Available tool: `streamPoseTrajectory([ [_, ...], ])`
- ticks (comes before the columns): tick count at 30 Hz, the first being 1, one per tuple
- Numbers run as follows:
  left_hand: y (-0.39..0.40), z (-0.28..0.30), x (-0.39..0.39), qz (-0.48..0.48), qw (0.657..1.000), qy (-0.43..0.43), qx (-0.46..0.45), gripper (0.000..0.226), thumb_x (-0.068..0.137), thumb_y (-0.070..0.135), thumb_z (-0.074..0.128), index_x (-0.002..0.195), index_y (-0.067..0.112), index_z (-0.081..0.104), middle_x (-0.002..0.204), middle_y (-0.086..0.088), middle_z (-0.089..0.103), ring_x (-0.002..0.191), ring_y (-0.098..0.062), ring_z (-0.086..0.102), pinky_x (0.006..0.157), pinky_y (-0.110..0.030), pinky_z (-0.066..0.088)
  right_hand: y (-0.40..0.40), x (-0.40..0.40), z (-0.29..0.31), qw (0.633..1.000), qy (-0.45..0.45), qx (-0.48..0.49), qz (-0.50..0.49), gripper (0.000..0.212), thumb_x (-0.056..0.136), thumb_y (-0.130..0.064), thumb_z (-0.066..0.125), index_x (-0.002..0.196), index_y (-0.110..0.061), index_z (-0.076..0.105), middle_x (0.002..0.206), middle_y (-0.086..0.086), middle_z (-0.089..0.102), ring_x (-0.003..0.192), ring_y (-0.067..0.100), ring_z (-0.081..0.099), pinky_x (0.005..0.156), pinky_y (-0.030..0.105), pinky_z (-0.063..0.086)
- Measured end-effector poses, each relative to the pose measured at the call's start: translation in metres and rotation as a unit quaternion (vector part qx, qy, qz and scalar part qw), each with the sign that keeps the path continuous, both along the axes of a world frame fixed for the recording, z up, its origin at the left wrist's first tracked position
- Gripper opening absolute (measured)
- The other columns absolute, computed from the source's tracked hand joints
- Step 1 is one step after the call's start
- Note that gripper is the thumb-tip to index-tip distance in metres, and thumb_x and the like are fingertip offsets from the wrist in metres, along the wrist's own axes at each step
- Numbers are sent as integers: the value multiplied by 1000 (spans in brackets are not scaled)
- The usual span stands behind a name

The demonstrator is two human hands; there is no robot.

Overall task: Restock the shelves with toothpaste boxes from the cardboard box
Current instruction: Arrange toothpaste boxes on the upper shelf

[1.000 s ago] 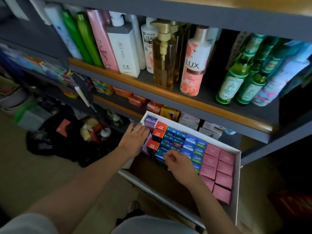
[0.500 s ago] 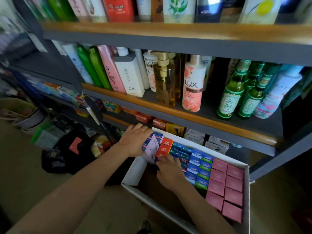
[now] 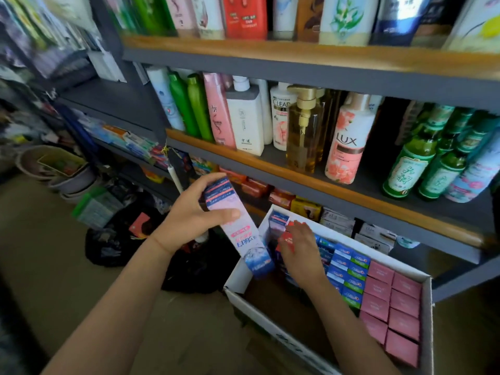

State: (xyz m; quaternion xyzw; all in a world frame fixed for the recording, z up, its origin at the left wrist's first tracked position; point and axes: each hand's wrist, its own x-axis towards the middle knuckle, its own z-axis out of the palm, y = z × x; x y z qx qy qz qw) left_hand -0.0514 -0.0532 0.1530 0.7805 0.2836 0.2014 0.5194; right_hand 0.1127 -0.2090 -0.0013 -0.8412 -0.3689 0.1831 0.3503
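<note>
Toothpaste boxes fill the white-walled cardboard box (image 3: 427, 320) that sits below the grey shelving with wooden front lips (image 3: 297, 169), and one of them is out of it: in the head view, a long pale pink-and-blue toothpaste box (image 3: 238, 234) is held tilted above the carton's left wall, its blue end pointing down toward the carton's near left corner. The left hand (image 3: 194, 215) grips this box around its upper half — thumb laid across the printed face, the other fingers curled over the far end. The right hand (image 3: 300, 253) reaches down into the carton near its far left corner, fingers bent onto a small red toothpaste box (image 3: 287, 237) standing there; motion blur keeps me from telling whether it pinches the red box or only touches it. Beside that hand, rows of blue-and-green toothpaste boxes (image 3: 349, 274) stand on end along the carton's middle, and pink square-ended boxes (image 3: 392, 309) are packed against its right wall. On the shelf just above the carton's far edge stand a pink LUX bottle (image 3: 346, 147), an amber pump bottle (image 3: 304, 131), a white rectangular bottle (image 3: 246, 123) and green glass bottles (image 3: 411, 163) toward the right end. A lower shelf behind the carton carries red and yellow soap packets (image 3: 281, 197). On the floor to the left lies a black plastic bag (image 3: 189, 269).
</note>
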Motion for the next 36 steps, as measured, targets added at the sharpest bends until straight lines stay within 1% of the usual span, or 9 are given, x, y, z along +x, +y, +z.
streamPoseTrajectory([
  [4,12,6,-15,51,985,-121,-111,76,65,18,88,134,25,56,113,-1,66,94,-15,68,77,-28,57,13,-35,75,943,287,158,59,34,92,-49,62,123,-43,51,125,-24,54,114,-4,54,93,19,42],
  [10,60,16,-64,95,963,-81,-240,34,86,44,69,107,19,63,86,0,71,93,-23,66,73,-35,51,60,-122,122,883,429,141,126,75,59,-48,82,127,-28,57,117,1,71,102,21,70,89,39,55],
  [14,94,9,-138,89,923,-136,-347,43,91,57,51,112,24,70,112,-3,74,107,-21,67,94,-42,50,110,-209,136,781,580,220,69,28,78,-33,75,99,-14,75,99,14,74,83,26,72,80,38,57],
  [16,107,-6,-182,63,892,-158,-420,49,88,50,54,125,19,65,120,-7,71,110,-24,67,101,-44,48,145,-250,138,753,615,233,33,26,86,-32,66,96,-11,76,98,14,75,78,24,73,74,34,59],
  [20,143,-31,-261,72,823,-234,-512,34,90,28,58,118,10,67,107,-12,74,92,-21,73,81,-34,60,227,-329,135,807,556,198,32,59,73,-44,76,119,-8,67,114,17,71,100,29,70,94,44,54],
  [26,219,-50,-361,138,806,-258,-514,49,90,29,62,135,9,59,129,-17,65,112,-31,65,96,-44,54,309,-397,135,903,392,117,130,15,97,-28,59,107,-25,69,106,-1,75,95,13,72,84,30,57],
  [30,263,-50,-390,182,857,-254,-409,38,93,21,62,131,14,59,120,-14,70,106,-31,69,87,-41,58,361,-418,137,898,399,72,170,16,98,-32,57,106,-26,70,95,-10,76,87,4,72,66,18,55],
  [33,302,-51,-400,213,871,-226,-380,31,92,21,64,124,18,62,113,-9,73,102,-28,70,87,-39,58,407,-429,127,888,430,62,153,27,94,-31,64,114,-13,71,106,7,75,99,21,71,79,33,57],
  [36,359,-58,-410,224,846,-210,-436,48,85,36,67,120,5,62,103,-17,72,87,-33,71,80,-43,58,460,-422,111,823,556,88,81,27,85,-24,63,95,-3,77,97,19,73,89,34,69,87,43,54],
])
